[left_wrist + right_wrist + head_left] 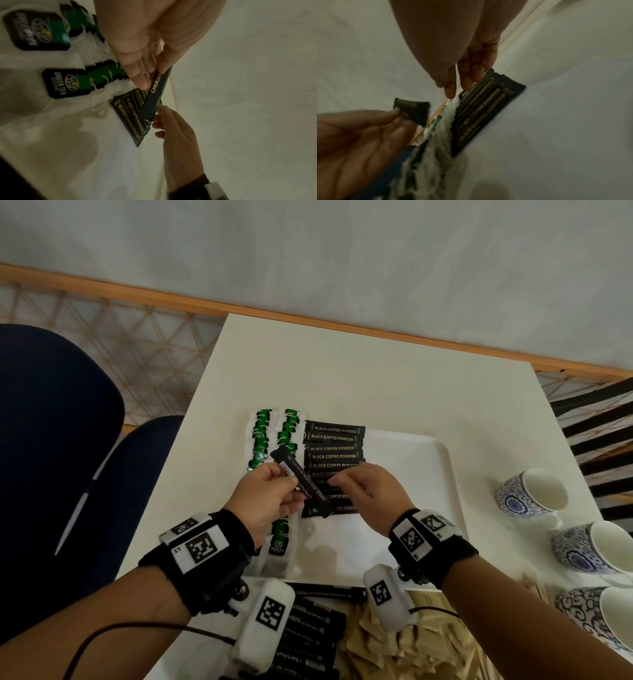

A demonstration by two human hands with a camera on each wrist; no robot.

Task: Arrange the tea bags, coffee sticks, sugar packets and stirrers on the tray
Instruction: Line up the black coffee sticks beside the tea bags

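A white tray lies on the table. Two columns of green tea bags fill its left side. Beside them lies a column of black coffee sticks. My left hand pinches a black coffee stick, held slanted above that column. My right hand hovers over the column with straight fingers. Its fingertips touch the sticks and the lower end of the held stick, and nothing is between thumb and fingers.
Loose black coffee sticks and brown sugar packets lie at the table's near edge, below my wrists. Three blue-patterned cups stand at the right. A dark blue chair is to the left. The tray's right half is bare.
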